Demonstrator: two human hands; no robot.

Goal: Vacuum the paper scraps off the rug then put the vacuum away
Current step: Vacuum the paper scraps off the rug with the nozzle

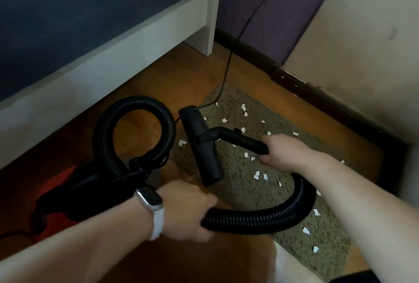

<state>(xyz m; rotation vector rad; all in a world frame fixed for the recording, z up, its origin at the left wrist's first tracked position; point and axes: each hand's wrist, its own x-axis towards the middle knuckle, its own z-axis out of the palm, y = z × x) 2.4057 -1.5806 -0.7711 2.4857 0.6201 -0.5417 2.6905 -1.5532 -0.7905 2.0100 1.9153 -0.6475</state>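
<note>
Head view: the right hand (281, 151) has its grip clamped round the wand (240, 140), steering the floor nozzle (201, 144) at the 9 o'clock edge of the rug (247, 196). The left hand (188, 210) has its grip clamped on the hose (260, 219), probably to hold its slack off the paper scraps (257, 175), which are strewn from 12 to 5 o'clock. The vacuum body (56, 192) sits on the floor at 8 o'clock.

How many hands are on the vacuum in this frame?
2. The left hand grips the ribbed hose at lower centre; the right hand grips the rigid tube behind the floor head, over the rug.
</note>
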